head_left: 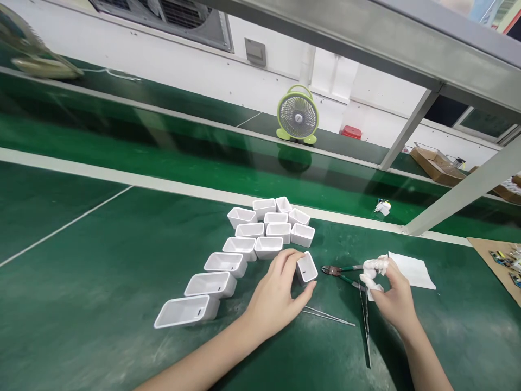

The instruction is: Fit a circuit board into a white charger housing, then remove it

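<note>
Both forearms are reaching in from the near edge of the green table (81, 304). Left hand (277, 296) is curling its fingers around 1 white plastic shell (306, 268), thumb pressing its right side. Right hand (393, 296), fingertips wrapped in white tape, is pinching black tweezers (365, 320) shut between thumb and forefinger. Just right of the shell, cutters (340, 271) are lying beside white paper (411, 270). Left of the shell, about 13 more shells (244, 247) are lining up diagonally. Open green surface is stretching far left. No writing is readable.
</note>
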Demonstrator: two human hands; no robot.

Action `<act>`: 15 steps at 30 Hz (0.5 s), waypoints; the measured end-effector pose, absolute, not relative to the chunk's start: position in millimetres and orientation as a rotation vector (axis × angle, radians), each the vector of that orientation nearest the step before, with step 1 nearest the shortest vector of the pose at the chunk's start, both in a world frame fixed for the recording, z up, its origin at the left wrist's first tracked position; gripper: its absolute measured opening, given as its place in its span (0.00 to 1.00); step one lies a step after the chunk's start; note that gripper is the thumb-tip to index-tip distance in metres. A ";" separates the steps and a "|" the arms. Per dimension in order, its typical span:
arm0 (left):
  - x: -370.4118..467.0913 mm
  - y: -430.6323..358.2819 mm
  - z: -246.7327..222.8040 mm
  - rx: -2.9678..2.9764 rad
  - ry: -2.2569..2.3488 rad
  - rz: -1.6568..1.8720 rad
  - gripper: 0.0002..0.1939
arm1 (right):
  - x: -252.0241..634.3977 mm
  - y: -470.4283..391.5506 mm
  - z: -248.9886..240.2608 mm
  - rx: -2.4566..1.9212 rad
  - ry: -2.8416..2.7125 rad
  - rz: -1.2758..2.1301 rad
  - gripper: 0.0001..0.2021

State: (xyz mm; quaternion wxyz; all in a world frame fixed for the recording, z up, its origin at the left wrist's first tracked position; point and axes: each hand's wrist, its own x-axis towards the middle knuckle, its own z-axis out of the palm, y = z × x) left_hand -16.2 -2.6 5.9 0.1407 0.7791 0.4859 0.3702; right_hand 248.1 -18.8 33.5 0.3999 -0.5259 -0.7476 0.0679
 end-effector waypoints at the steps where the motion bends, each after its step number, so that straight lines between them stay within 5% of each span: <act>1: -16.6 -2.2 5.1 2.244 1.400 1.055 0.21 | 248.1 -18.1 32.2 -1.345 -1.889 0.158 0.02; 6: -20.3 2.0 -2.8 2.274 1.410 0.959 0.30 | 249.7 -5.7 22.9 -1.440 -1.960 0.047 0.08; 15: -19.1 2.2 -7.4 2.239 1.393 0.901 0.29 | 265.6 61.8 37.1 -1.779 -2.150 -0.005 0.08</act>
